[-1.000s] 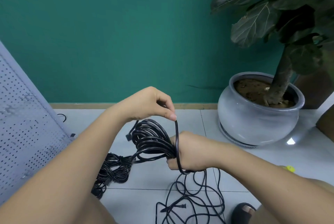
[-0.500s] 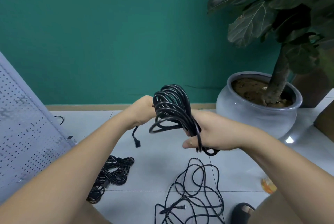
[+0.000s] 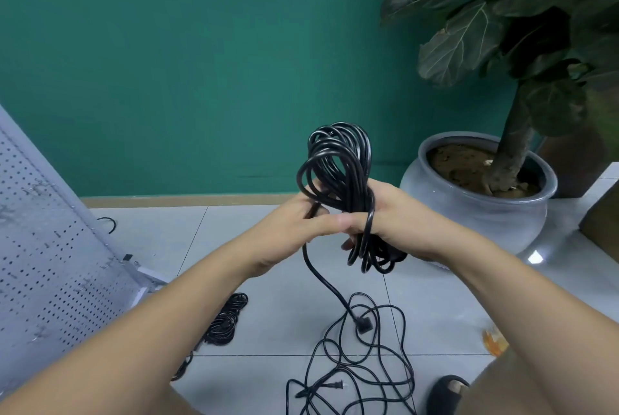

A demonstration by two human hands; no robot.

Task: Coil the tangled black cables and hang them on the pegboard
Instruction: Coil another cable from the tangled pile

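Black coil (image 3: 338, 173) stands nearly upright at the centre of view. Its long axis runs 12 to 6, the big loop end pointing up to 12 against the green wall (image 3: 201, 62) and the shorter loop ends hanging toward 6. The right hand (image 3: 392, 217) grips the coil round its waist, fingers curled about the bunched strands, with one turn lying across the hand. The left hand (image 3: 294, 227), at 9 of the right and touching it, pinches a strand at the coil's lower left. From there a tail (image 3: 318, 277) drops toward 5 and ends in a plug (image 3: 363, 326) over the loose cable (image 3: 361, 377) sprawled on the floor (image 3: 284, 297) at 6. A second bundle (image 3: 227, 321) lies at 7 — the pegboard (image 3: 50, 264) leans at 8 to 9, and a pot (image 3: 475, 210) sits at 3.
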